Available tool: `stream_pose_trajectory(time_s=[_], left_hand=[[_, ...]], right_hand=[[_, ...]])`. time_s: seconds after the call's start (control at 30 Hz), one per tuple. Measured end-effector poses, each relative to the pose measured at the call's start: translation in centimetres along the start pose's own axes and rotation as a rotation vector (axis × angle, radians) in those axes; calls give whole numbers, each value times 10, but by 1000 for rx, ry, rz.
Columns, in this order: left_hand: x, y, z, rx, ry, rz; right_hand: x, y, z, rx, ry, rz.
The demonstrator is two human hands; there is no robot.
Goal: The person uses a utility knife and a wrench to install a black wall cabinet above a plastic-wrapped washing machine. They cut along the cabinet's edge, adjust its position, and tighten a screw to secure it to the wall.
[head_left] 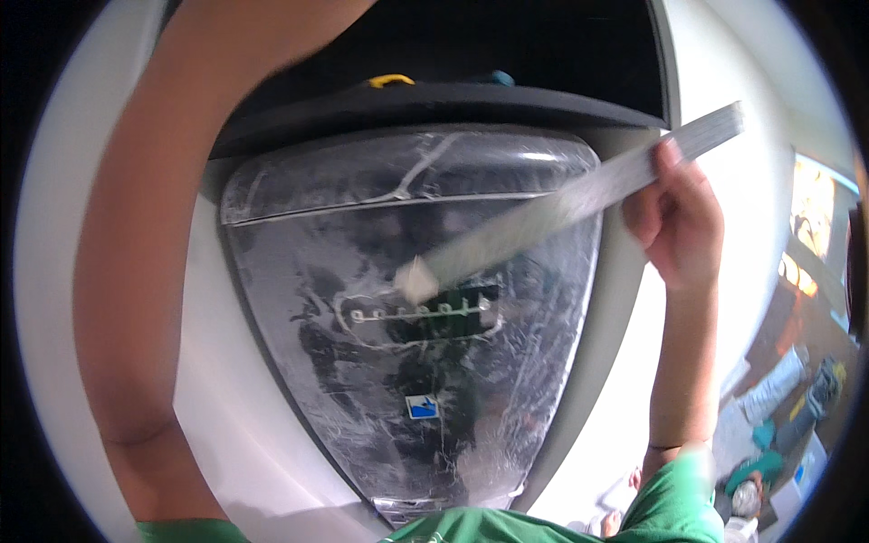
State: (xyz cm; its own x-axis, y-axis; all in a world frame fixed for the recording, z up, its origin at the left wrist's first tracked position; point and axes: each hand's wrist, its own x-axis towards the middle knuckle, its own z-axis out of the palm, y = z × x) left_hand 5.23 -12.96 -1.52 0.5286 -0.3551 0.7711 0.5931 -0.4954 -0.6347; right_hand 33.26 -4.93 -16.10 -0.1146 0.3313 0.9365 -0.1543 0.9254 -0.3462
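Observation:
My right hand point(681, 213) is closed round a long, flat, pale grey-white bar point(552, 210) near its upper end. The bar slants down to the left, blurred by motion, and its squared beige lower end lies over the raised lettering point(421, 313). Behind it stands a dark tapering panel point(353, 262) with whitish smears and streaks. Whether the bar touches the panel, I cannot tell. My left arm point(136, 253) rises along the left side and bends right at the top, where its hand lies beyond the picture's edge.
Above the panel is a dark opening point(543, 54) with a black ledge point(453, 104); a yellow thing point(391, 81) and a teal thing point(500, 79) show there. A small blue-and-white sticker point(422, 407) is on the panel. White surfaces flank it. Several loose items point(778, 389) lie at the lower right.

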Motion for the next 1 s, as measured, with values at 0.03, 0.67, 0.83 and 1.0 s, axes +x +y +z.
stream_pose_trajectory(time_s=[0.03,0.67,0.83,1.0], left_hand=[[-21,10,7,-141,-124,-171],[-240,190,127,-325,-602,-488],[-246,205,130,-389,-759,-503],[-255,225,154,-376,-537,-433]], right_hand=[[-22,1,3,53,126,165],[-143,38,24,146,461,512],[-162,53,38,207,492,626],[-182,73,57,82,513,524]])
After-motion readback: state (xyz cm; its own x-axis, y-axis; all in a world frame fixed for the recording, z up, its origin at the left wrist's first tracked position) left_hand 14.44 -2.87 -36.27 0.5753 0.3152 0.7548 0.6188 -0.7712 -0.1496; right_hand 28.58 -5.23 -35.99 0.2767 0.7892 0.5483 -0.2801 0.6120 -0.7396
